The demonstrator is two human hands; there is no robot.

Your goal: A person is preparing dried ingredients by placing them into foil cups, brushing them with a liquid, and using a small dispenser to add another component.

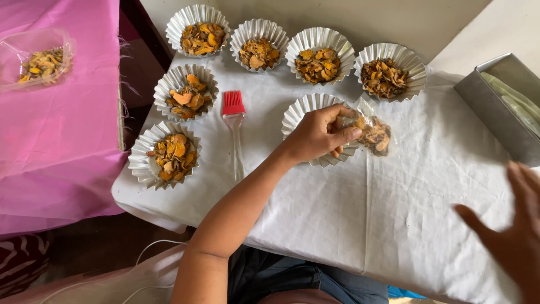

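Now left hand (318, 135) gripping clear bag (374, 134) — dried orange chips, over foil cup (301, 110)

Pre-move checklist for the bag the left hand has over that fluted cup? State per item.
1. Left hand grips the clear bag of dried orange-brown pieces: ok.
2. Bag is over the fluted foil cup: not ok, it lies mostly past the cup's right rim.
3. Cup is free of pieces: cannot tell, the hand covers most of it.
4. Right hand is steadying the bag or cup: not ok, it is open, blurred and apart from both.
5. Red brush is out of the way: ok, it lies left of the cup.
6. Bag mouth is open: cannot tell.
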